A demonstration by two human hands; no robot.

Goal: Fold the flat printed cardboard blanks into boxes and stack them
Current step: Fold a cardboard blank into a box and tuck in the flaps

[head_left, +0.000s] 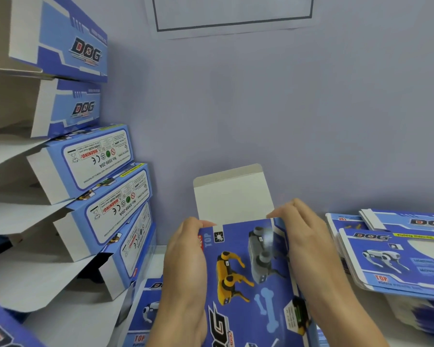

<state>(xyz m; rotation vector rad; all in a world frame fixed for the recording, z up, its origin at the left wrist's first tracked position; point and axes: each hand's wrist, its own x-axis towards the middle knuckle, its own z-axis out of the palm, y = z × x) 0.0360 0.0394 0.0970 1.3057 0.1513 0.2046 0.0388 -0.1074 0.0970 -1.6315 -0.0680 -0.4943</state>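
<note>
Gripping 1 box (246, 271), 2 hands.

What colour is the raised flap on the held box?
Plain white flap, seen in the head view.

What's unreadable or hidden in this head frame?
- Box in hand: near end cut off by the bottom edge; the sides under the left hand and right hand are covered.
- Fingers of both hands: mostly curled behind the box top, so the grip underneath is unseen.
- Stacked boxes on the left: open ends run off the left edge; small label print is too fine to read.
- Flat blanks on the right: cut off by the right edge, count unclear.
</note>
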